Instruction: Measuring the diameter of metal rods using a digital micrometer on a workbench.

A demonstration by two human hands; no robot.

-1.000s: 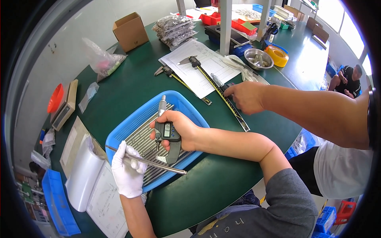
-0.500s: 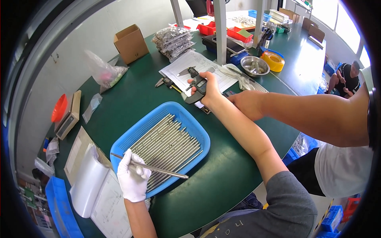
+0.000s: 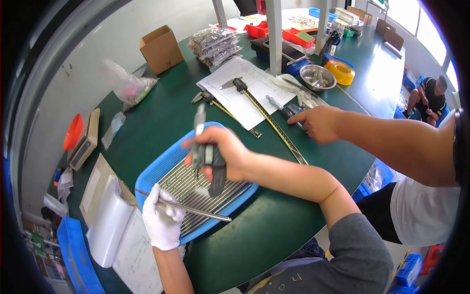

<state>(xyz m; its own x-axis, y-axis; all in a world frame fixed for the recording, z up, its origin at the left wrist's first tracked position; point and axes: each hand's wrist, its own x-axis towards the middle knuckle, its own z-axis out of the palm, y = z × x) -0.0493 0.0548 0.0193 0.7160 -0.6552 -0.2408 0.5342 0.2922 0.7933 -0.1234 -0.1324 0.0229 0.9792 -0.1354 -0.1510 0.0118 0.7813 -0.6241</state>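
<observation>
My left hand (image 3: pixel 164 225), in a white glove, is closed around a slim metal rod (image 3: pixel 208 213) that slants over the near edge of a blue perforated basket (image 3: pixel 161 159). Many similar metal rods (image 3: pixel 172 180) lie side by side inside the basket. Above them, my bare right hand (image 3: pixel 230 152) grips a digital micrometer (image 3: pixel 209 156), blurred by motion. The micrometer is apart from the rod in my left hand and hides part of the basket. Another person's hand (image 3: pixel 320 125) reaches in from the right and touches a second digital micrometer (image 3: pixel 290 111) on the table.
Two calipers (image 3: pixel 268 116) lie beyond the basket, partly on paper sheets (image 3: pixel 245 71). Further back are a metal bowl (image 3: pixel 316 77), yellow tape (image 3: pixel 341 73), bagged parts (image 3: pixel 214 46) and a cardboard box (image 3: pixel 161 49). An open folder (image 3: pixel 110 223) lies left. A seated person (image 3: pixel 431 98) is far right.
My right hand has moved from over the papers toward me, bringing the micrometer above the basket. The other person's hand, earlier behind my forearm, now shows at the second micrometer. My left hand stays put.
</observation>
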